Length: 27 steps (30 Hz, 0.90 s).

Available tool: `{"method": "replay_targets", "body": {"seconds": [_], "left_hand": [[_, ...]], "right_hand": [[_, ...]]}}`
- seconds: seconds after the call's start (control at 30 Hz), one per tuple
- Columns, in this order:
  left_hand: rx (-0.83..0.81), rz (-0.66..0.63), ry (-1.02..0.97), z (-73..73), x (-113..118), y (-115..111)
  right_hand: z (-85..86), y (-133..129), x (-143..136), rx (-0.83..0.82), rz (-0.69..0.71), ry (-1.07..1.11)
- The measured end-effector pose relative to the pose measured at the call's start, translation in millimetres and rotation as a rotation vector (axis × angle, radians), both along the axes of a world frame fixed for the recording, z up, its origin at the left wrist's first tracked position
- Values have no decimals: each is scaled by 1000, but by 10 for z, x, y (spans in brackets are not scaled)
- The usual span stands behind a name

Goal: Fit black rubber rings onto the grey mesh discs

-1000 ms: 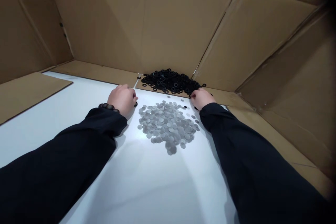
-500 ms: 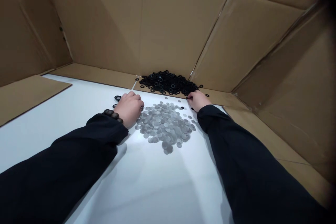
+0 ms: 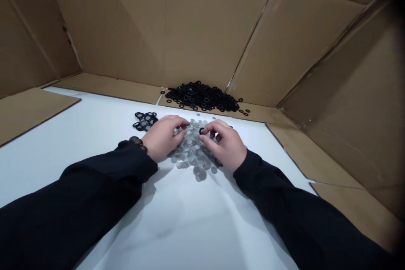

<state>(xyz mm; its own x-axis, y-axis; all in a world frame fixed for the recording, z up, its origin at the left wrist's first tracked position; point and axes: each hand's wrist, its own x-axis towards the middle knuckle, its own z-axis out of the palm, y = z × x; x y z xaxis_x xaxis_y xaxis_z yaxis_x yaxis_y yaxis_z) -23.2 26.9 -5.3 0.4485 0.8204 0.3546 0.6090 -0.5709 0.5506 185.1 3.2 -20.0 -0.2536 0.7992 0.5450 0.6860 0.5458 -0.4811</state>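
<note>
My right hand (image 3: pixel 223 141) is closed, with a small black ring (image 3: pixel 201 131) pinched between thumb and forefinger. It hovers above the right part of a heap of grey translucent discs (image 3: pixel 192 152). My left hand (image 3: pixel 165 137) faces it from the heap's left side, thumb and fingers curled toward each other. Whether a disc sits at the left fingertips cannot be told against the discs behind. Left of that hand lies a small cluster of black rings with grey discs in their openings (image 3: pixel 144 120), partly hidden by it.
A large pile of black rings (image 3: pixel 202 96) rests on a cardboard strip at the back, with a few loose rings (image 3: pixel 246 112) at its right. Cardboard walls (image 3: pixel 218 25) enclose the white table (image 3: pixel 177 223) at the back and sides.
My right hand has come from the edge of the ring pile to above the discs, bringing a black ring. My left hand has shifted right and turned, uncovering more of the cluster.
</note>
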Motion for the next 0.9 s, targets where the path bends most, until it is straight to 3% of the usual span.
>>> {"method": "replay_targets", "body": {"seconds": [0.1, 0.2, 0.53, 0.7, 0.9], "left_hand": [[-315, -6, -239, 10, 129, -123], [-478, 7, -303, -11, 190, -164], [-502, 132, -380, -70, 156, -93], [-498, 143, -351, -51, 163, -116], [-513, 128, -349, -45, 160, -124]], "right_hand": [[-16, -98, -112, 69, 53, -21], [-41, -110, -128, 94, 59, -44], [-124, 9, 40, -186, 21, -260], [-75, 1, 6, -274, -8, -71], [1, -68, -110, -495, 10, 436]]}}
